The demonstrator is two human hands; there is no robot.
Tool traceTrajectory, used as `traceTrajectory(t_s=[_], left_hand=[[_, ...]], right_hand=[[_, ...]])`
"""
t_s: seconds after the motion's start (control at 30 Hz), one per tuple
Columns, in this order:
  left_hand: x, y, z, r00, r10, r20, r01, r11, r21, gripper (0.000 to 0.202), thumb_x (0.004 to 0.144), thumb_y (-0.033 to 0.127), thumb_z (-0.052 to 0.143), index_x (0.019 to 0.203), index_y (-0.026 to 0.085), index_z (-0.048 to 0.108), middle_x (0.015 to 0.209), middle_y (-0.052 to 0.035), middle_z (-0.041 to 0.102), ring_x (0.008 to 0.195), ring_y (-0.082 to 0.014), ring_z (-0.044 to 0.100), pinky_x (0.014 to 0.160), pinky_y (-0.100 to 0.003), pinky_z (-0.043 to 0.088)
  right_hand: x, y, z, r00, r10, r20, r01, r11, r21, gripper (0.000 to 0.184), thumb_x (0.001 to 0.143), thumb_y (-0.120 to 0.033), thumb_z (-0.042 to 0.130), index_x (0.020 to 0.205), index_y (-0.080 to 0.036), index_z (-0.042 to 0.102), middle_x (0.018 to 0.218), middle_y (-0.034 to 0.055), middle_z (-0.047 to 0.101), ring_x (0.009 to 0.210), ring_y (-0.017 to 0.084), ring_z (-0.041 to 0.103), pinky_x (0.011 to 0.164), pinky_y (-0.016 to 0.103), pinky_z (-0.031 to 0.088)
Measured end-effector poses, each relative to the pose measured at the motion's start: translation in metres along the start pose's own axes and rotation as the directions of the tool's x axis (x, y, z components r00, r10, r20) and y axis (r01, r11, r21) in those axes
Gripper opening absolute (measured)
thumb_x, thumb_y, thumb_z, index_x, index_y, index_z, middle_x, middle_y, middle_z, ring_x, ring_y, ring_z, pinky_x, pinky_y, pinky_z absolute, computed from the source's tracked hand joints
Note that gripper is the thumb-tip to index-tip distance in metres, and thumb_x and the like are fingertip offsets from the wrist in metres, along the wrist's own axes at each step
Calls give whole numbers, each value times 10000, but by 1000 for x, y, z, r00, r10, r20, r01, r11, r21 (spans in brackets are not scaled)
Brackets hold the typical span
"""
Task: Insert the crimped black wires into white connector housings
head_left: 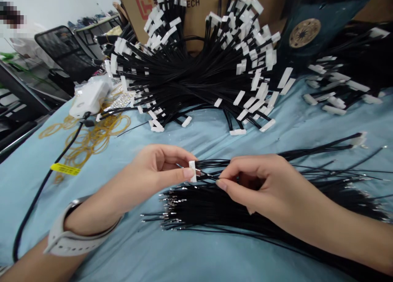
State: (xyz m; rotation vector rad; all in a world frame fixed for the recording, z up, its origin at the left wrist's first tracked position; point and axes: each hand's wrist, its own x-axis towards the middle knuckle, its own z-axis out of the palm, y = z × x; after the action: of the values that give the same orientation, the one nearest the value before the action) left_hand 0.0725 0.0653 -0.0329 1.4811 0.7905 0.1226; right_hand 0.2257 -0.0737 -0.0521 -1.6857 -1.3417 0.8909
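Between the thumb and fingers of my left hand (pixel 162 167) is a small white connector housing (pixel 193 171), held upright. Several black wires (pixel 211 163) run out of its right side toward my right hand. My right hand (pixel 254 179) pinches a thin black wire (pixel 210 176) close to the housing; whether its tip is inside the housing I cannot tell. Just below both hands lies a thick bundle of loose black wires (pixel 208 210) with bare metal terminals at the ends.
Behind my hands is a large pile of black cables (pixel 190 73) with white connectors, against a cardboard box (pixel 129 3). More cables (pixel 340 81) lie at the right. Yellow rubber bands (pixel 89 138), a white device (pixel 89 99) and a black cord (pixel 46 183) are at the left on blue cloth.
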Motion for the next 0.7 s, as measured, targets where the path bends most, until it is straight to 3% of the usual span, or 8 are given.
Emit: traceTrajectory(t_s=[0.33,0.53,0.7], left_hand=[[2,-2,-1,1000,14,11,-13,999,-46,106,667,125,736,764,164,722,665,40,707,599,-48,625,571,-78,483],[2,-3,-3,998,19,56,-16,998,-67,97,690,123,730,775,168,725,687,36,720,623,-48,635,594,-76,490],[3,-6,-4,997,13,74,-4,993,-115,101,699,119,724,794,154,718,691,25,723,616,-49,636,583,-74,490]], right_hand=[[0,3,2,998,-58,-38,57,998,-37,182,829,-195,533,667,-198,616,511,-70,496,421,37,450,389,139,369],[1,3,3,978,-164,-131,147,980,-132,172,802,-132,548,640,-175,588,505,-70,491,426,30,420,360,136,310],[0,3,3,948,-292,-128,262,942,-209,175,774,-63,557,628,-157,582,552,-58,508,487,33,421,416,146,311]])
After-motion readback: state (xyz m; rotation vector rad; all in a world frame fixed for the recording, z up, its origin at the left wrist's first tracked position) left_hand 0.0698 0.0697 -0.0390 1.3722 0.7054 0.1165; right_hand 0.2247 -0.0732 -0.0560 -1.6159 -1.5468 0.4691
